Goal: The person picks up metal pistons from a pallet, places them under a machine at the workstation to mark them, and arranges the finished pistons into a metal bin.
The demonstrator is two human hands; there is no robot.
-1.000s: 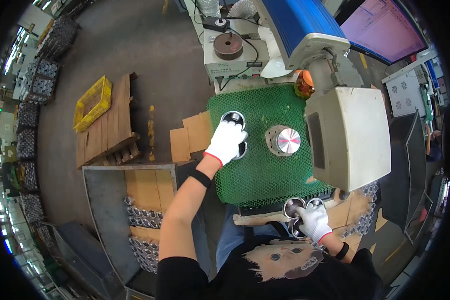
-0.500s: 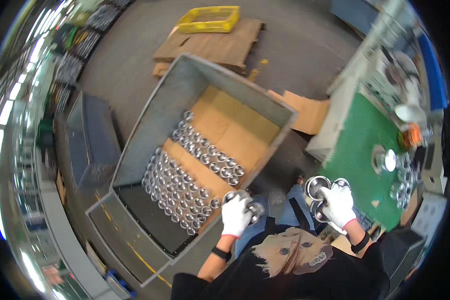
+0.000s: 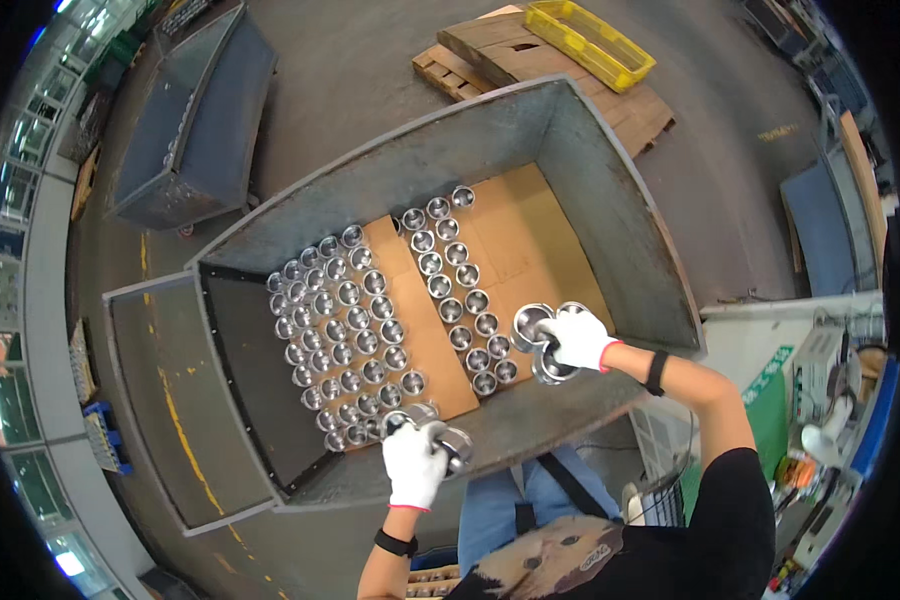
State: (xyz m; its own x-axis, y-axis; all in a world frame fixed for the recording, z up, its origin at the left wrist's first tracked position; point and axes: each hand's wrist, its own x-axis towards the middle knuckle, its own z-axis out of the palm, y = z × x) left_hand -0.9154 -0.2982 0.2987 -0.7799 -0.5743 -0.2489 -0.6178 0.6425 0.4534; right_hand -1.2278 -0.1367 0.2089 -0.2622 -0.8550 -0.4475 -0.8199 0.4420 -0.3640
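Both hands wear white gloves with red cuffs. My left hand (image 3: 413,465) is closed around a few shiny round metal cups (image 3: 457,450) at the near edge of a grey metal bin (image 3: 660,235). Held in my closed right hand (image 3: 580,342) are about three similar metal cups (image 3: 531,326), above the bin's near right part. Inside the bin, many upright cups (image 3: 373,282) stand in rows on the left. A narrower group (image 3: 456,253) stands in the middle, on a cardboard sheet (image 3: 510,240). The fingertips are partly hidden behind the cups.
An open-framed metal section (image 3: 185,400) adjoins the bin's left side. Another grey bin (image 3: 205,130) stands at the far left. Beyond the bin, a yellow crate (image 3: 590,45) rests on a wooden pallet (image 3: 495,50). A green-topped workbench (image 3: 767,400) is at the right.
The view has turned toward the bin. My right hand has moved from beside the green workbench to over the bin, still holding its cups. My left hand keeps its cups near the bin's edge.
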